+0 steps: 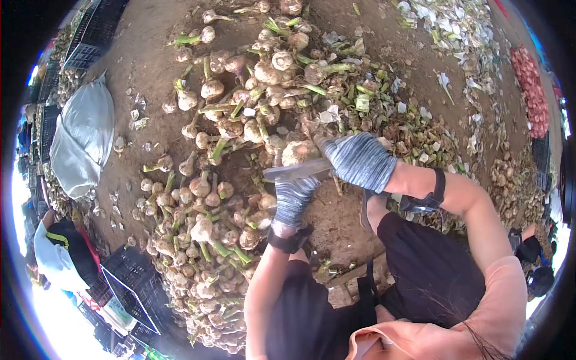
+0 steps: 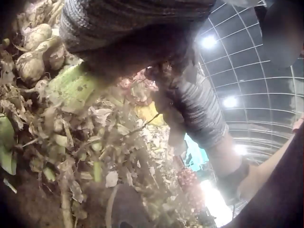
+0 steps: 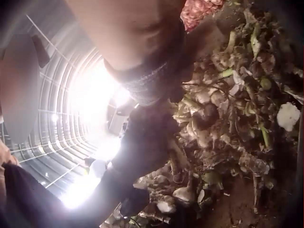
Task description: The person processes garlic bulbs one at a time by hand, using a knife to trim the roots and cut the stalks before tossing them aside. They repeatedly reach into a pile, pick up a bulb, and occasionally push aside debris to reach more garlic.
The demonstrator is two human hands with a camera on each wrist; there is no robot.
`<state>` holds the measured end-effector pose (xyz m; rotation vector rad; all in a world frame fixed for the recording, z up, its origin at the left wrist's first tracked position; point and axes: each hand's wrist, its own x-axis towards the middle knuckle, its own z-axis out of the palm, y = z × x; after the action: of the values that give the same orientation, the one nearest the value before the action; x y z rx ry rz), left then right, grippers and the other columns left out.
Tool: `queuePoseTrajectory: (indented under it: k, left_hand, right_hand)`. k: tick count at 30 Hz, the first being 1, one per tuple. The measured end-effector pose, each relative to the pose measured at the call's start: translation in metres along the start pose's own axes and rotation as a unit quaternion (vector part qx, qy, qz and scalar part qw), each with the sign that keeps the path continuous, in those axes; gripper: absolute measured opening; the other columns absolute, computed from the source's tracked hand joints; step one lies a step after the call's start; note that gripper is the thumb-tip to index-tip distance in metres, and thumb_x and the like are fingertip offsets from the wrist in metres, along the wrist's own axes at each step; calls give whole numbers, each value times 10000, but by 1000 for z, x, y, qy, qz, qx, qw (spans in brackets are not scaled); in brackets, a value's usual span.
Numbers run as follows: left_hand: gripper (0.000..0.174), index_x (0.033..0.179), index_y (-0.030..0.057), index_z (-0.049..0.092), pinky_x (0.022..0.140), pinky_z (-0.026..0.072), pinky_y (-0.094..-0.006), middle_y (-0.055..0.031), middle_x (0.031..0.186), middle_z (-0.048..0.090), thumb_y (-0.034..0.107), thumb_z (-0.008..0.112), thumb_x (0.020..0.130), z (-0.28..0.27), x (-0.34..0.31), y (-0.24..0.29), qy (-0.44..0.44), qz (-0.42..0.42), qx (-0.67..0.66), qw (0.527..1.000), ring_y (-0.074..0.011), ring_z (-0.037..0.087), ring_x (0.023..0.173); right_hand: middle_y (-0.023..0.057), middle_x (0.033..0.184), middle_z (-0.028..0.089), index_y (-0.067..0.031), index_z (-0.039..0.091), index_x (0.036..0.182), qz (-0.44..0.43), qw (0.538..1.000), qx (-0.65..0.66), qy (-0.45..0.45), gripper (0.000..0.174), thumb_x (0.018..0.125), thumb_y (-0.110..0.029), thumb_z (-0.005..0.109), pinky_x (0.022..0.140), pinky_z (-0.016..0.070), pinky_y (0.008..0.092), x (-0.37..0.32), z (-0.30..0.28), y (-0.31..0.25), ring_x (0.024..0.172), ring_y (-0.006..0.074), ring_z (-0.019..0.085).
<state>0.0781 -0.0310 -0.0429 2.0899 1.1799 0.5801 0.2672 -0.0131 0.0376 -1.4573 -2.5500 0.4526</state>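
**Knife (image 1: 297, 170) at the garlic bulb (image 1: 298, 152)**

My right hand (image 1: 362, 162) curls its fingers round the knife; my left hand (image 1: 294, 201), partly hidden by the blade, seems to grip the garlic bulb, near loose bulbs (image 1: 201, 186) on the ground

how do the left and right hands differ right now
The left hand holds a garlic bulb, while the right hand has its grip on a knife.
The left hand is partly covered by the blade crossing its fingers; the right hand has its back in plain view.
The left hand's dark strap sits by the glove cuff, the right hand's strap farther up the forearm.
Both wear greyish, streaked gloves.
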Motion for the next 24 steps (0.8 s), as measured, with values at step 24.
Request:
queuePoseTrajectory:
  k: [24]
  left_hand:
    - [728, 1257, 115, 431, 1016, 394, -394, -53, 1205, 532, 268, 813, 657, -24, -10, 27, -56, -262, -687, 676, -175, 435, 1208]
  right_hand:
    - [184, 700, 627, -92, 593, 1126, 243, 965, 33, -94, 343, 818, -241, 605, 561, 500, 415, -44, 15, 76, 640, 322, 628]
